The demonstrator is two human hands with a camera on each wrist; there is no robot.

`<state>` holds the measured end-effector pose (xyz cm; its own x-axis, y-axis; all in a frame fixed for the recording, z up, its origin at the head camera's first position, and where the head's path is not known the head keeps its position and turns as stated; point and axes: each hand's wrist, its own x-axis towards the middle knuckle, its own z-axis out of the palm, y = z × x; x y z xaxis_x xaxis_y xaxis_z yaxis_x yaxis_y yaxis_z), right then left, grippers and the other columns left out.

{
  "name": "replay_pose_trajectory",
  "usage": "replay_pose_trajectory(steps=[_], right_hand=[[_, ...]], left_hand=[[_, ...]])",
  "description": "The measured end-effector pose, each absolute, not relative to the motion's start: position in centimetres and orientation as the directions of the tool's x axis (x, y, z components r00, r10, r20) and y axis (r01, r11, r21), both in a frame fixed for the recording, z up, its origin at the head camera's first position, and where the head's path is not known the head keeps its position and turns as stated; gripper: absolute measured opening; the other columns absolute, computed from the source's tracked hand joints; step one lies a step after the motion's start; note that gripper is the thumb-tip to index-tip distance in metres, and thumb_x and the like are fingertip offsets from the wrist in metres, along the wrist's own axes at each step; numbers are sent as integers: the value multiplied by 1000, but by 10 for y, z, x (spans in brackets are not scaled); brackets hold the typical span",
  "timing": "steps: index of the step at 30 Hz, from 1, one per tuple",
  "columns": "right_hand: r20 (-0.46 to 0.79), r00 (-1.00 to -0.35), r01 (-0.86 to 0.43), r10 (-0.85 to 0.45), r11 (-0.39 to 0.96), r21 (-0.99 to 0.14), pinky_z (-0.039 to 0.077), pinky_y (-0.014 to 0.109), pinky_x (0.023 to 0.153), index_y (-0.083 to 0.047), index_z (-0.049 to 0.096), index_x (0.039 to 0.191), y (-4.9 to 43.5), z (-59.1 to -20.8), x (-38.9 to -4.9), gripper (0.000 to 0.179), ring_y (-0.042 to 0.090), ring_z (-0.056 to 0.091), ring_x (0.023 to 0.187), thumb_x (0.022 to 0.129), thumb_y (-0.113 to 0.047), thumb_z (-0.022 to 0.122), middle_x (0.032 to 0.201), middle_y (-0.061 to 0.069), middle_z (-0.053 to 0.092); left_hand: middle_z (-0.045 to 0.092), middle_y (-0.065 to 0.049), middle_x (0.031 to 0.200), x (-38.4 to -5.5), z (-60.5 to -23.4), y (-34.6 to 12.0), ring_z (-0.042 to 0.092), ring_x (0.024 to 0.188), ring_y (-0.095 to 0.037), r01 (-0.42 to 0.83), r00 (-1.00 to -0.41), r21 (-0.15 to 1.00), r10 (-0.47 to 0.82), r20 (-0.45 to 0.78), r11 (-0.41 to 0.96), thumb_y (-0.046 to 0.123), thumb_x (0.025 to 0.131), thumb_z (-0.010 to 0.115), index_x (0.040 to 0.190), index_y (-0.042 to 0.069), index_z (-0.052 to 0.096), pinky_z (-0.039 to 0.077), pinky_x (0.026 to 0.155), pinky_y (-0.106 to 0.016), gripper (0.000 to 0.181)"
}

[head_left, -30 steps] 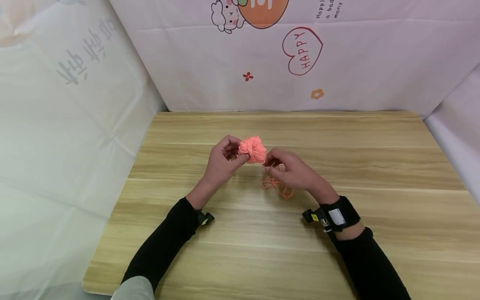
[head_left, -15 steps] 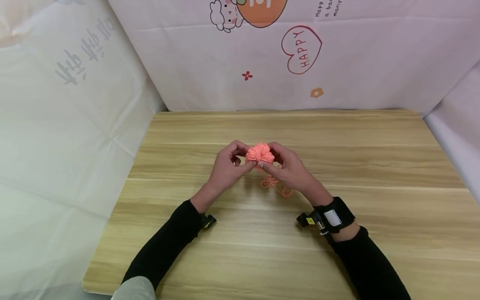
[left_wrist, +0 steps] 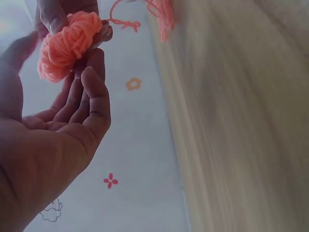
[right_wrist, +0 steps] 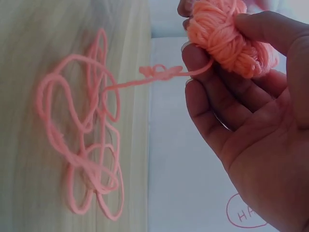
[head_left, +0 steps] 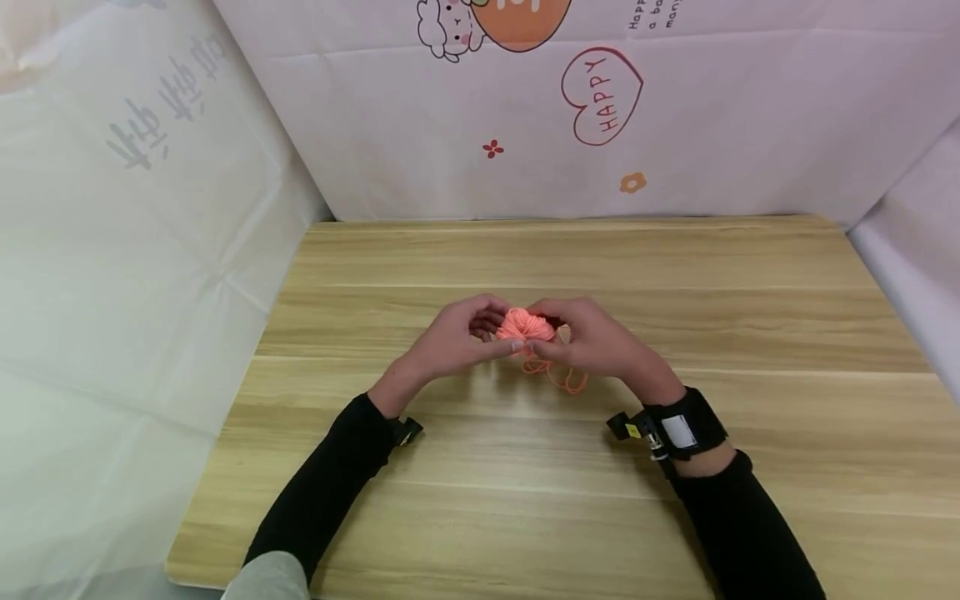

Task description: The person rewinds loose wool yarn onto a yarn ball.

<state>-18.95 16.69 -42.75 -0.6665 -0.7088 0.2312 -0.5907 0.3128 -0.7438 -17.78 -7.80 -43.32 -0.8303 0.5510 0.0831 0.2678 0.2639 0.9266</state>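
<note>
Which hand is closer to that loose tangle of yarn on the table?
The right hand: it is just above and beside the loose tangle, while the left hand is farther off to the left.

We see a thickly wound, coral-pink yarn bundle (head_left: 527,325), plump and rounded, held above the counter (head_left: 480,500) between the left hand (head_left: 459,337) and right hand (head_left: 596,340). From it we follow one strand, bunched into a small tangle (right_wrist: 164,73) partway, to loose loops (right_wrist: 87,128) lying untidily on the wood.
</note>
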Motion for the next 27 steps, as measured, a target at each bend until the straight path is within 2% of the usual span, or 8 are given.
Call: replay_pose_trajectory(steps=[8, 12, 16, 20, 22, 24, 27], right_hand=[[160, -697, -531, -699, 353, -770, 52, 41, 71, -12, 61, 115, 162, -426, -186, 30, 9, 59, 81, 91, -26, 70, 94, -7, 63], [124, -703, -500, -700, 362, -787, 51, 42, 73, -14, 57, 126, 165, -428, -186, 42, 11, 56, 85, 88, -26, 72, 99, -6, 62], [100, -699, -494, -708, 376, -784, 49, 40, 66, -11, 55, 130, 169, -428, -188, 46, 18, 54, 80, 86, -10, 69, 98, -2, 61], [88, -736, -494, -672, 443, -749, 45, 32, 57, -8, 62, 119, 170, -427, -189, 34, 19, 51, 69, 86, -1, 61, 91, 1, 61], [70, -774, -470, -630, 496, -730, 41, 29, 52, -8, 65, 110, 170, -427, -189, 22, 17, 47, 62, 90, -6, 59, 81, 2, 59], [53, -809, -430, -585, 528, -732, 37, 29, 49, -10, 67, 101, 170, -426, -188, 13, 15, 43, 57, 96, -13, 56, 74, 3, 55], [53, -844, -390, -533, 542, -744, 34, 29, 47, -13, 66, 94, 171, -423, -187, 21, 16, 39, 51, 102, -22, 49, 66, 4, 50]], left_hand=[[64, 0, 101, -176, -436, -75, 61, 89, -13, 267, -862, 923, 498, 100, 276, 27, 84, 76, 114, 13, 62, 53, 76, -33, 36], [64, -6, 99, -174, -429, -73, 62, 88, -20, 242, -872, 942, 478, 107, 231, 17, 85, 76, 111, 8, 61, 53, 77, -39, 32], [64, -12, 97, -168, -414, -72, 62, 88, -28, 234, -870, 954, 479, 120, 187, 7, 84, 75, 109, 1, 60, 52, 76, -46, 30], [65, -11, 94, -166, -407, -73, 61, 87, -28, 239, -873, 948, 474, 115, 209, 6, 83, 76, 107, 0, 60, 52, 73, -43, 29], [64, -6, 93, -169, -416, -75, 61, 84, -24, 259, -877, 937, 464, 126, 235, 13, 83, 77, 105, 6, 60, 51, 70, -34, 29], [63, -6, 90, -170, -417, -75, 58, 79, -23, 267, -885, 928, 448, 129, 260, 14, 83, 77, 102, 7, 59, 49, 66, -30, 27], [60, -8, 88, -170, -418, -76, 53, 73, -25, 268, -897, 921, 422, 131, 284, 15, 83, 77, 98, 6, 57, 44, 61, -25, 26]])
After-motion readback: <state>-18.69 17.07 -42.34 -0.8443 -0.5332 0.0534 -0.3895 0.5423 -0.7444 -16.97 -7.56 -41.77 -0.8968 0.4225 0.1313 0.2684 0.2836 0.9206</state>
